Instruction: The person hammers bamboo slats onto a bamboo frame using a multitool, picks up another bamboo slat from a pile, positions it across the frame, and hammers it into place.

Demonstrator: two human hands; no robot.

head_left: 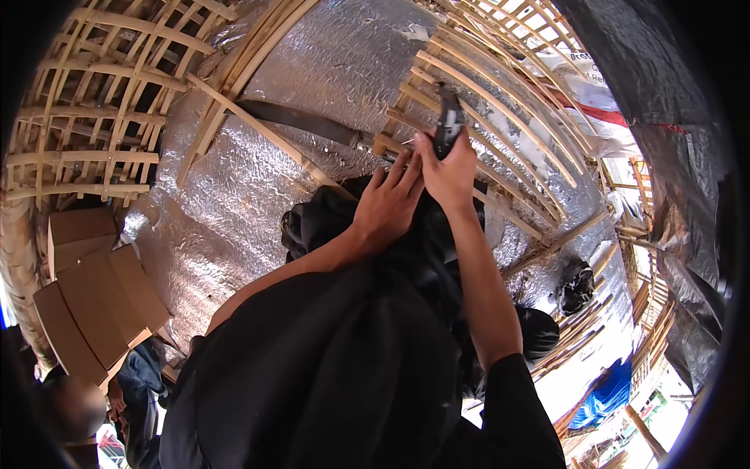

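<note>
My right hand [451, 168] is closed around a black and grey hand tool [448, 121], held over bamboo slats; its exact kind is unclear. Beside it, my left hand [391, 195] lies palm down with its fingers stretched out, close to the right wrist and thumb. A long dark flat blade [301, 123], like a machete, rests on the silvery sheet, its metal-collared handle end running toward my left fingertips. Whether those fingers touch the handle I cannot tell. Under and beyond both hands is a lattice of split bamboo strips [500, 94].
Silvery foil sheeting [234, 203] covers the ground. A bamboo pole [266, 133] lies across it. Cardboard boxes [101, 305] and another person [141, 399] are at the lower left. Woven bamboo panels [101, 94] stand upper left; a blue tarp [601, 399] is lower right.
</note>
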